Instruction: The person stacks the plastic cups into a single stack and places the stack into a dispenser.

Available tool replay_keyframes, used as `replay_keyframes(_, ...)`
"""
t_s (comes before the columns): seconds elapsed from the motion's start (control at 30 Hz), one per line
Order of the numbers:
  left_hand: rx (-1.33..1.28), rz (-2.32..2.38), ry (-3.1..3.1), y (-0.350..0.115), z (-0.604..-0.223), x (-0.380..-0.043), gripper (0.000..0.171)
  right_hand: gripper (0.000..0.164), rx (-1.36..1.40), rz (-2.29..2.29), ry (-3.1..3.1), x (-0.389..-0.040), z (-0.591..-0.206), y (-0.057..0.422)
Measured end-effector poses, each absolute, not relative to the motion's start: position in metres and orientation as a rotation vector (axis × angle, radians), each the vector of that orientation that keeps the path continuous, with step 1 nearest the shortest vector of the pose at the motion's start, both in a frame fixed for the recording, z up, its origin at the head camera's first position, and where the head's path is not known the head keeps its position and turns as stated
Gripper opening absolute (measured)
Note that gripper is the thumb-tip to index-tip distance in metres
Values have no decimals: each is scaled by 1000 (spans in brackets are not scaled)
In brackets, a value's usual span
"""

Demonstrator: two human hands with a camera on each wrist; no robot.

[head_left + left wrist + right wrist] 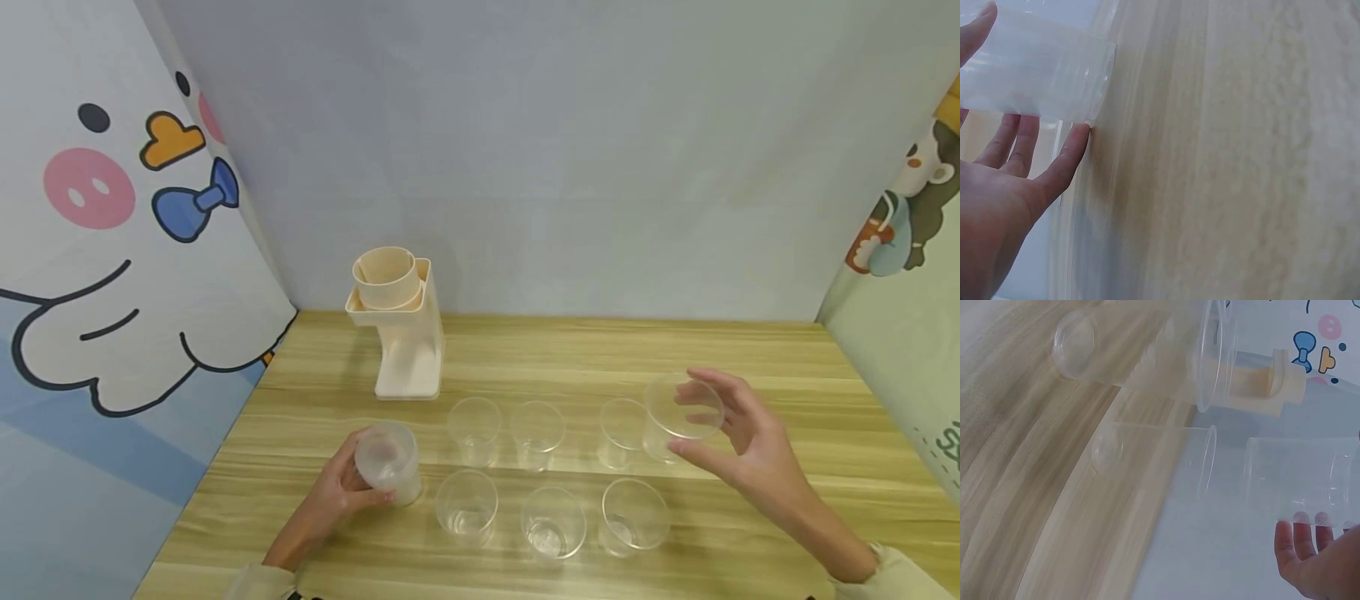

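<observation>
Head view shows the left hand [336,490] gripping a cloudy round plastic cup stack [388,458] at left; the right hand [753,446] grasps a clear round plastic cup [670,417] right of six similar cups [553,527].

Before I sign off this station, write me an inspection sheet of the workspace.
Surface: wood-grain table.
Job's things: six clear cups upright in two rows; a raised cup; a cloudy cup, perhaps a nested stack.
Clutter: nothing seen beyond the cream stand behind the cloudy cup.
Hands: left hand grips the cloudy cup; right hand holds the raised cup.
Cables: nothing seen.
Surroundings: grey backdrop; cartoon-printed panels at both sides.
</observation>
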State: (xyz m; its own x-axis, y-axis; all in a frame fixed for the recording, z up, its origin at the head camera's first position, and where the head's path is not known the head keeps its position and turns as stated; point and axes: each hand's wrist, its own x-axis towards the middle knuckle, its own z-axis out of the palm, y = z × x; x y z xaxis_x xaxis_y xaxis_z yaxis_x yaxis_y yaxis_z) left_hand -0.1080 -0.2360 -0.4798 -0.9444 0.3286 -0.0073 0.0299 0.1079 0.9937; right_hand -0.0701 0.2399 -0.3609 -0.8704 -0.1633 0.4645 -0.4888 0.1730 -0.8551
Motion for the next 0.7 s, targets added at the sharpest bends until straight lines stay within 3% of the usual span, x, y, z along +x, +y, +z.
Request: replay_keyframes(0.7,359,1904,2196,-236,-480,-109,82,77,770,1692,-2242,-80,-354,218)
